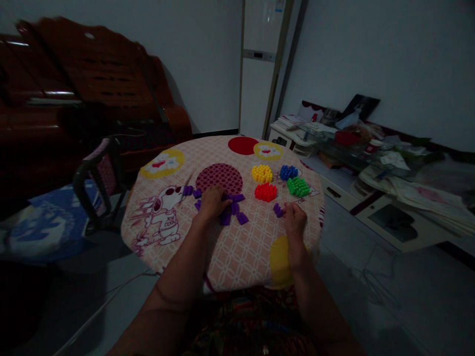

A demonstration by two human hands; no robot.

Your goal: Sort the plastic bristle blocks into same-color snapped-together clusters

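Observation:
Several purple toy pieces (242, 218) lie loosely scattered around the middle of the round table. My left hand (212, 201) reaches over them, its thumb spread to the right and its fingertips partly hidden; it touches the pile. On the right, my right hand (295, 218) pinches a small purple toy piece (277, 210) at the tabletop, and a short row of purple seems to stand there. Beyond it are grouped clusters of similar knobbed pieces: red (265, 192), yellow (261, 173), blue (288, 172) and green (298, 186).
A patterned cloth (237, 252) covers the round table. A chair (99, 180) stands at its left, with a wooden sofa (96, 84) behind. To the right runs a low cabinet (386, 217) piled with papers and bags. A tall white air conditioner (257, 89) stands at the back.

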